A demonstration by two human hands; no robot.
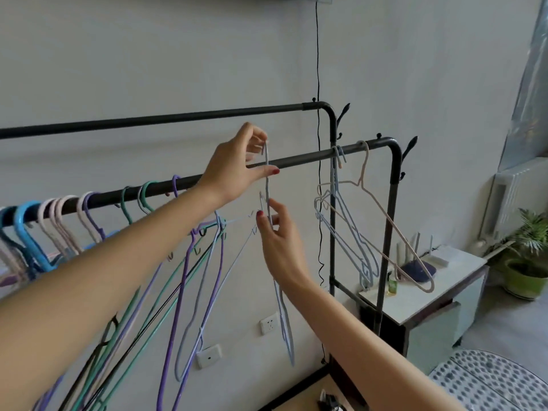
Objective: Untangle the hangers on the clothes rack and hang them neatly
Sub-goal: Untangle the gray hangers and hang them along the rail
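1. Fingers and thumb of the left hand [237,170] are pinched on the hook end of a thin pale-blue wire hanger [268,185], held just in front of the near black metal rail [302,158] of the clothes rack; fingers of the right hand [277,232] are pinched on the same hanger lower down, at its neck.
2. The hanger's long axis is seen to run near vertical, hook up, body trailing down below the right hand; its lower loop hangs free beside the wall.
3. The rail lies directly behind and level with the left thumb; the left hand is judged the nearer for hooking on.
4. A tangled bunch of purple, green and black wire hangers [189,262] hangs to the left, close under the left forearm; whether the held hanger is fully free of it cannot be told.
5. Open rail is noted to the right, up to two hung pale-blue hangers [341,209] and a beige wire hanger [385,221] near the rail's end bend; room for placing is judged ample there.
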